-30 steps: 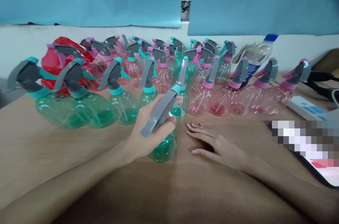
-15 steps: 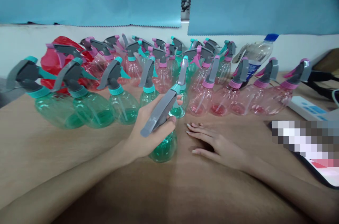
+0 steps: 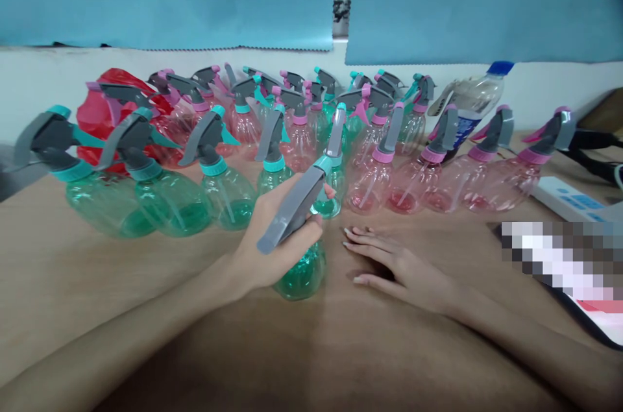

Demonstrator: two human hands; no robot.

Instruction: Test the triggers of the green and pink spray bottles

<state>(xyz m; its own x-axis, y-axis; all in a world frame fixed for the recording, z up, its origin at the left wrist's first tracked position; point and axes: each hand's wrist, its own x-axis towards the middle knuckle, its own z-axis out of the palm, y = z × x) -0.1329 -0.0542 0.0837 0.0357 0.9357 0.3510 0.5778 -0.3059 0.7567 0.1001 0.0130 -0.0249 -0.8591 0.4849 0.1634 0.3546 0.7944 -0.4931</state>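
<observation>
My left hand (image 3: 272,237) is wrapped round the neck of a green spray bottle (image 3: 302,274), whose grey trigger head slants up with its teal nozzle facing away from me. The fingers hide the bottle's collar and most of its upper body. The bottle's base is on the wooden table. To its right, my right hand (image 3: 394,266) lies palm down on the wood, fingers stretched and apart, holding nothing. Just beyond both hands stands a front row of spray bottles, green ones (image 3: 228,198) on the left and pink ones (image 3: 365,188) on the right.
More spray bottles (image 3: 296,139) crowd behind the front row, against the wall. A red plastic bag (image 3: 97,110) sits at the back left. A large clear bottle with a blue cap (image 3: 479,100) leans at the back right. A white box (image 3: 569,198) and a phone-like device (image 3: 579,315) lie right.
Hardly anything differs. My left hand stays on the green spray bottle, and my right hand rests in the same place; the view has shifted very slightly.
</observation>
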